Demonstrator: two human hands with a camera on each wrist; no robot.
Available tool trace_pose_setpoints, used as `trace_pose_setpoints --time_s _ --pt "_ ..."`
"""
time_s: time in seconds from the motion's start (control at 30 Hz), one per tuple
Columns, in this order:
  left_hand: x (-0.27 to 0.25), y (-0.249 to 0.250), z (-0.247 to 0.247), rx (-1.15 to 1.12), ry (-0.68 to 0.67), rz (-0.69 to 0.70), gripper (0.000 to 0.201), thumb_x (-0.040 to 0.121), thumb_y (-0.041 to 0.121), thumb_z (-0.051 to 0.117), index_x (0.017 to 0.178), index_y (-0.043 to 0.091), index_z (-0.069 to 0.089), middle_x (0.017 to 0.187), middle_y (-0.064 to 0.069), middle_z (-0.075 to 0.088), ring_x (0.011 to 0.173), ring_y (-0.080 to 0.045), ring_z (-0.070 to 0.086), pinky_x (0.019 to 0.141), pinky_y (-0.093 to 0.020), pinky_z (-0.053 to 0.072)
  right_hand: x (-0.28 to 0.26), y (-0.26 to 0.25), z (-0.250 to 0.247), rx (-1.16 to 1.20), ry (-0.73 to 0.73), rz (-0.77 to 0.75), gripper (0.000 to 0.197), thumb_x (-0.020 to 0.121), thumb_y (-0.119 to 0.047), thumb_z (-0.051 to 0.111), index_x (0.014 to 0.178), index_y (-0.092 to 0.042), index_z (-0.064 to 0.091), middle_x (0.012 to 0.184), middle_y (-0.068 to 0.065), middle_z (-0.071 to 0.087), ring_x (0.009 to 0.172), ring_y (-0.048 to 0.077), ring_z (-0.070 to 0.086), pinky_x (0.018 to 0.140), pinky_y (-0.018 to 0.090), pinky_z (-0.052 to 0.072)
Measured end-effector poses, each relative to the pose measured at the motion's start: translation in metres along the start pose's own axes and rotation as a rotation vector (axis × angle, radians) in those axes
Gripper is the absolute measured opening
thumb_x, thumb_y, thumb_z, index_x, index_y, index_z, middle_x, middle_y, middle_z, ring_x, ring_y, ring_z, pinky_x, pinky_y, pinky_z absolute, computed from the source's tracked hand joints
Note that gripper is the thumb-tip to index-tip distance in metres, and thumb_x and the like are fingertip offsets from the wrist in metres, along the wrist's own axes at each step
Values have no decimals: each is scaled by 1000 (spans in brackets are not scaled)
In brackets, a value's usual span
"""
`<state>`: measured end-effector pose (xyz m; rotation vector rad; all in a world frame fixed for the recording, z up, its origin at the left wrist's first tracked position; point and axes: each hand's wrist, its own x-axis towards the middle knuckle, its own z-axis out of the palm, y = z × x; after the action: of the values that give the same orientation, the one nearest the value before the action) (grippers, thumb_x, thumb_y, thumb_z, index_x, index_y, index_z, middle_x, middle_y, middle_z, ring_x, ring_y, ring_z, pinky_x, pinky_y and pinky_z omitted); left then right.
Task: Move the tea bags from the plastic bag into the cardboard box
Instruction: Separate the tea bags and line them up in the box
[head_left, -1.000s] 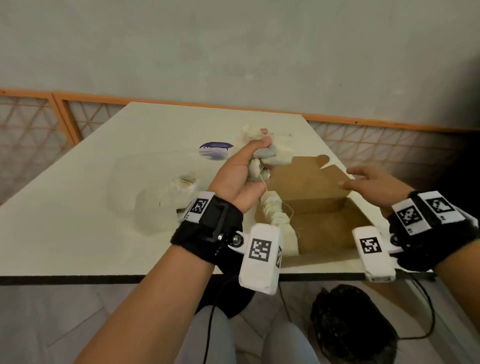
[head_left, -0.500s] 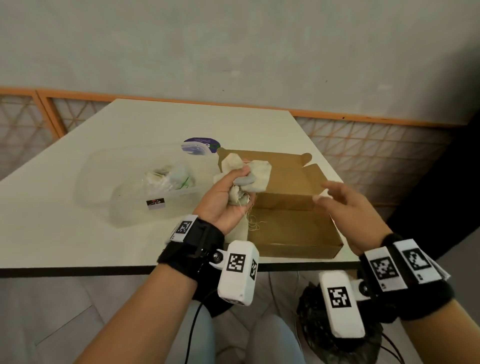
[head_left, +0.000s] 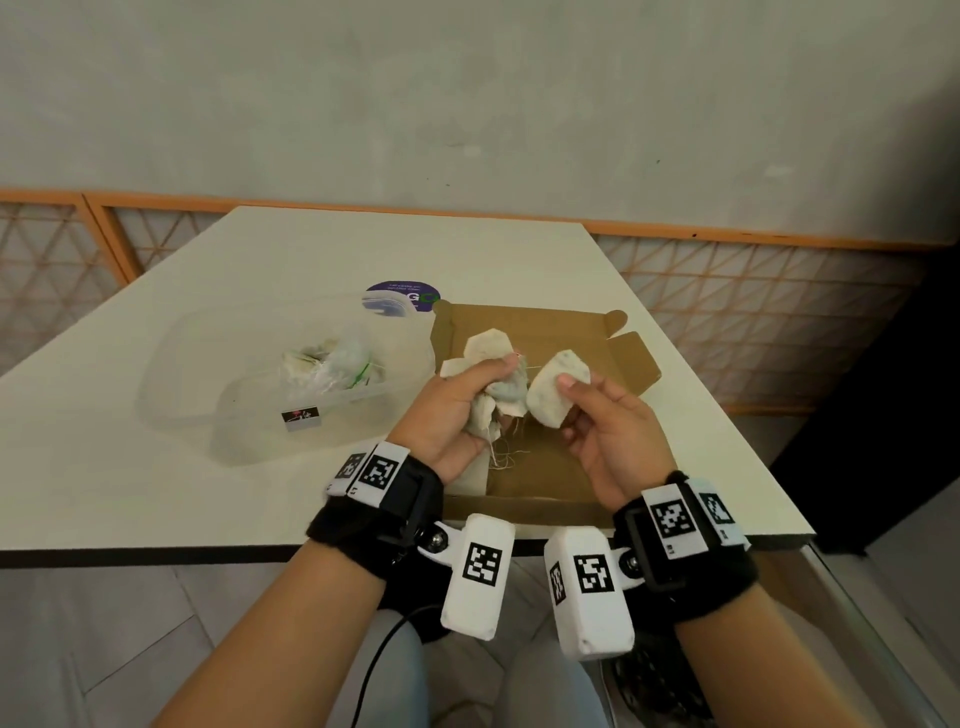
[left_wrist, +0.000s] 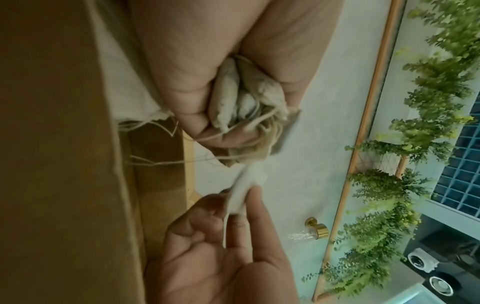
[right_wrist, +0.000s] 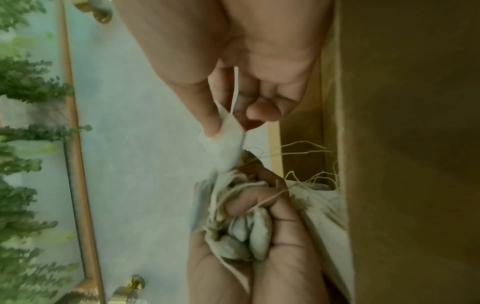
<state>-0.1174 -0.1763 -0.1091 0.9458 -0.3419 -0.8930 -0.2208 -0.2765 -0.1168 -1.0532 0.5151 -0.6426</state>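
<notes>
My left hand (head_left: 470, 397) grips a bunch of pale tea bags (head_left: 488, 348) with tangled strings, held above the open brown cardboard box (head_left: 582, 338). The same bunch (left_wrist: 241, 96) fills the fist in the left wrist view. My right hand (head_left: 576, 402) pinches a single tea bag (head_left: 553, 395) between thumb and fingers, just right of the bunch; it shows again as the tea bag (right_wrist: 226, 142) in the right wrist view. More tea bags lie in the clear plastic bag (head_left: 327, 364) on the table, left of the box.
The white table (head_left: 130, 467) has its front edge just under my wrists. A clear plastic tub (head_left: 171, 374) holds the plastic bag. A purple round sticker (head_left: 402, 292) lies behind the box. An orange-framed railing (head_left: 779, 312) runs behind and right of the table.
My left hand carried the bunch of tea bags nearer and lower over the box. My right hand moved in from the right and took hold of one tea bag.
</notes>
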Motion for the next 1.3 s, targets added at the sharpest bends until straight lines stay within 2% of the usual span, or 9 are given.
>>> trace_pose_setpoints --time_s 0.2,0.4,0.5,0.63,0.73,0.83,1.0,1.13,1.3 --pt "0 -1 0 173 -28 18 12 90 21 59 81 14 62 54 6 53 43 -3 45 34 -12 29 2 -5 -4 246 -28 -47 13 76 -18 63 88 -13 59 75 -5 59 62 5 52 50 17 40" --pt "3 -1 -1 218 15 0 28 92 36 56 72 20 67 51 6 50 41 -6 46 35 -15 31 4 2 -3 36 21 -69 9 85 -14 60 79 -21 61 86 -1 65 66 7 54 51 17 34" --pt "4 -2 -1 249 18 7 36 91 38 57 62 25 74 68 -3 56 55 -11 51 49 -23 33 7 3 -4 36 84 -86 11 86 -12 61 78 -19 59 84 0 65 65 9 52 46 16 32" --pt "0 -4 3 293 -48 11 17 92 23 58 85 9 63 66 -2 58 58 -9 54 49 -19 42 6 5 -3 -2 84 -120 13 86 -11 61 76 -16 55 77 1 62 62 10 53 48 18 37" --pt "-3 -8 5 358 -104 14 34 82 18 68 107 -3 59 90 -16 57 78 -21 53 62 -23 45 6 6 -3 -40 51 -138 12 85 -13 63 76 -16 56 75 0 61 63 10 52 53 20 38" --pt "-4 -10 6 401 -74 17 45 76 19 70 111 -7 60 92 -17 64 79 -19 61 67 -25 51 5 8 -2 -37 64 -171 11 84 -13 65 77 -16 57 74 0 61 63 11 52 55 21 40" --pt "-5 -5 5 368 -141 48 18 77 20 72 82 5 64 70 -9 63 60 -17 55 55 -24 45 14 13 -4 -187 298 -154 15 82 -24 67 74 -21 56 81 5 58 71 17 49 67 30 40" --pt "-5 -2 2 228 -174 76 21 78 19 73 76 3 60 60 -3 63 46 -8 55 43 -17 42 15 13 -4 -218 339 -85 18 84 -32 63 74 -22 52 85 7 54 72 20 45 67 31 38" --pt "-4 1 -5 29 -240 77 27 56 29 88 74 16 73 74 -3 65 60 -11 62 53 -21 51 18 12 -5 -189 352 -34 13 87 -31 60 81 -22 53 89 6 57 72 16 50 63 28 41"
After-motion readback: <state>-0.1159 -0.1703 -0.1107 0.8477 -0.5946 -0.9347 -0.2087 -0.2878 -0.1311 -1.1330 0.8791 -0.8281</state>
